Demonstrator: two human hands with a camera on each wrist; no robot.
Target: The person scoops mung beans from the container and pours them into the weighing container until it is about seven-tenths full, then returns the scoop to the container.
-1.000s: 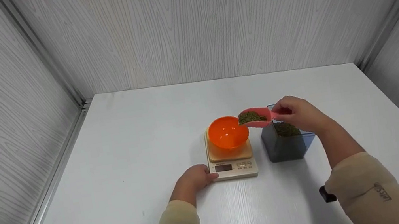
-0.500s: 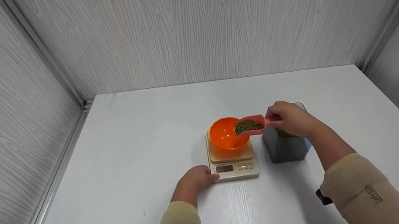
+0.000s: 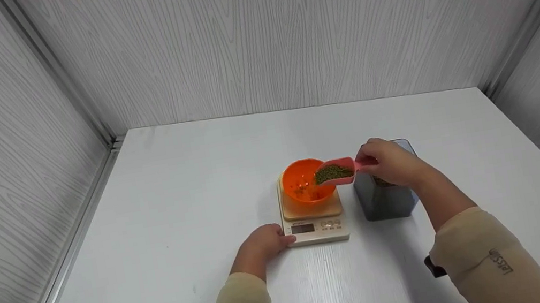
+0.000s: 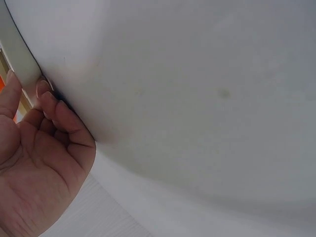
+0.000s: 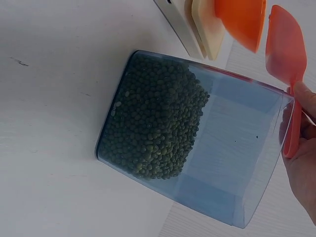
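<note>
My right hand (image 3: 392,162) pinches the handle of a pink scoop (image 5: 286,47) heaped with green mung beans (image 3: 332,172). The scoop's lip hangs over the right side of an orange bowl (image 3: 295,175), and a few beans lie inside the bowl. That bowl stands on the wooden-topped platform of a cream kitchen scale (image 3: 334,234). With my left hand (image 3: 264,241) I grip the scale's front left corner, thumb on top and fingers curled against its side. Only the scale's edge shows in the left wrist view. Its display reading is too dim to make out.
Just right of the scale, under my right hand, stands a clear bluish container (image 3: 384,204). The right wrist view shows more mung beans (image 5: 153,123) in its lower part. White table (image 3: 199,184) surrounds these things, with grey wood-grain panels (image 3: 251,35) behind and at both sides.
My right hand has moved left and slightly nearer, bringing the scoop from the bowl's right rim to over its inside. A few beans now lie in the bowl. The left hand keeps its place.
</note>
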